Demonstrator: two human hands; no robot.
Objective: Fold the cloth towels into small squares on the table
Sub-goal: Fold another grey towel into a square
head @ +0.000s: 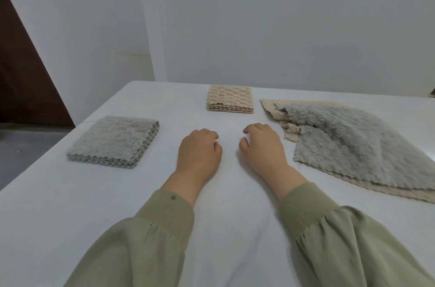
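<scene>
No readable text, label or sign anywhere.

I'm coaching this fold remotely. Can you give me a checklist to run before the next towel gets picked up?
1. Hands free: left hand and right hand rest on the table holding nothing: ok.
2. Next towel near: unfolded grey towel lies beside the right hand: ok.
3. It lies alone: not ok, it overlaps an unfolded beige towel beneath.
4. Finished squares apart: folded grey square left, folded beige square far centre: ok.
5. Towels left in the pile: cannot tell.
</scene>
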